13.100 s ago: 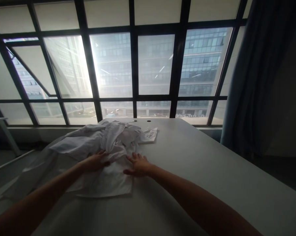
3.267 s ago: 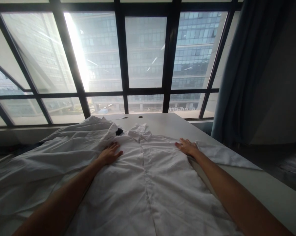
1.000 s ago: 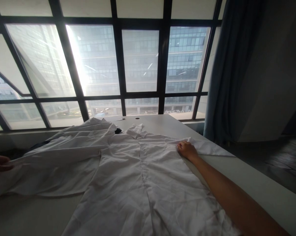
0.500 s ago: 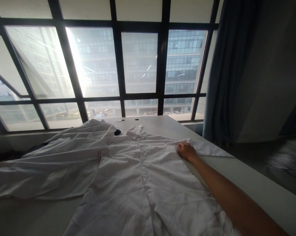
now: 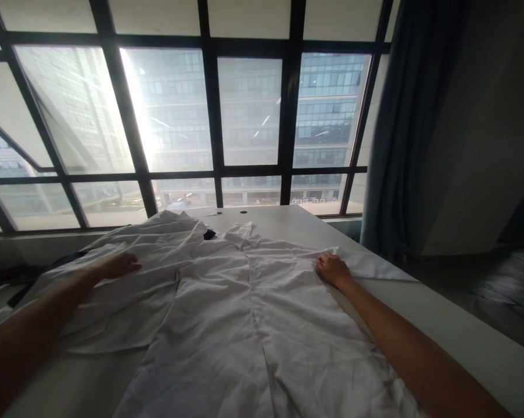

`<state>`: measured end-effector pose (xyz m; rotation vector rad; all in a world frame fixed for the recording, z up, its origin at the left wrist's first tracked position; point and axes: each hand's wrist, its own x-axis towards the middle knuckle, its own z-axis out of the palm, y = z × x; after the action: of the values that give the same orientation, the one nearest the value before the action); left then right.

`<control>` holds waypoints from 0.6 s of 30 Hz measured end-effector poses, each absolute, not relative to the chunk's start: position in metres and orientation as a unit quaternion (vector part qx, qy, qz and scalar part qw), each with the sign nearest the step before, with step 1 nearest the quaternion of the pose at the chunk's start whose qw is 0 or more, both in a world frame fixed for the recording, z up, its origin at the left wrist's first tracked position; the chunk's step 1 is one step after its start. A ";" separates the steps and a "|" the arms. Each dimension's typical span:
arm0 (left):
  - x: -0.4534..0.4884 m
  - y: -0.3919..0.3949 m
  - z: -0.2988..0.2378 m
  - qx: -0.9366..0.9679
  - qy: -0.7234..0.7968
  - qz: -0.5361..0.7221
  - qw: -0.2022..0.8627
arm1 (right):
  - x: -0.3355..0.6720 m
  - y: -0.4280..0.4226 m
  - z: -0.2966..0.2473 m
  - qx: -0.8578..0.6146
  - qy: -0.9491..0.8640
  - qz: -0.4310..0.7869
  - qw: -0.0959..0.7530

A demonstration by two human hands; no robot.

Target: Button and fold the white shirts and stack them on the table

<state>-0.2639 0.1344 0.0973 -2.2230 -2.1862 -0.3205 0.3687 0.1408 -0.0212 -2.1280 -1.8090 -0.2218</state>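
A white button-front shirt (image 5: 214,307) lies spread on the table, its collar (image 5: 240,232) toward the window. My right hand (image 5: 333,269) is closed on the shirt's cloth near the right shoulder, where the sleeve (image 5: 375,266) runs off to the right. Over the white cloth on the left is my left hand (image 5: 119,265), its fingers pointing right and a little apart. Nothing shows in its fingers; whether it touches the cloth, I cannot tell. The shirt's lower edge runs out of view at the bottom.
The pale table (image 5: 453,325) extends to the window wall, with its right edge running diagonally. More white cloth (image 5: 157,232) is heaped at the left, with a small black item (image 5: 209,234) beside it. A dark blue curtain (image 5: 401,145) hangs at the right.
My left hand has come in from the left edge to above the cloth, no longer at the far end of the left sleeve. My right hand stays on the shirt.
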 end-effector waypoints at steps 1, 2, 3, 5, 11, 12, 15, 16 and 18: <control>-0.261 0.144 0.093 -0.711 -0.698 -0.077 -0.018 | 0.369 0.141 -0.021 -0.747 -0.638 -0.079 0.170; -0.259 0.150 0.089 -0.712 -0.700 -0.054 -0.037 | 0.369 0.141 -0.022 -0.746 -0.639 -0.081 0.171; -0.259 0.154 0.088 -0.711 -0.701 -0.038 -0.047 | 0.370 0.142 -0.022 -0.744 -0.640 -0.084 0.171; -0.263 0.158 0.087 -0.702 -0.710 -0.039 -0.035 | 0.370 0.142 -0.022 -0.743 -0.641 -0.087 0.170; -0.241 0.153 0.083 -0.658 -0.735 -0.008 0.162 | 0.367 0.138 -0.018 -0.748 -0.635 -0.086 0.170; -0.227 0.151 0.080 -0.678 -0.706 -0.015 0.204 | 0.366 0.137 -0.017 -0.745 -0.636 -0.093 0.178; -0.172 0.148 0.067 -0.761 -0.607 -0.065 0.220 | 0.365 0.134 -0.012 -0.715 -0.650 -0.122 0.228; -0.154 0.149 0.061 -0.781 -0.588 -0.079 0.194 | 0.364 0.134 -0.011 -0.697 -0.661 -0.127 0.248; -0.122 0.152 0.045 -0.815 -0.556 -0.104 0.124 | 0.363 0.135 -0.011 -0.656 -0.694 -0.117 0.272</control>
<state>-0.1221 0.1524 0.0448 -2.3774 -1.6213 -0.3029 0.3635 0.1348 -0.0108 -1.7653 -1.8688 -0.3149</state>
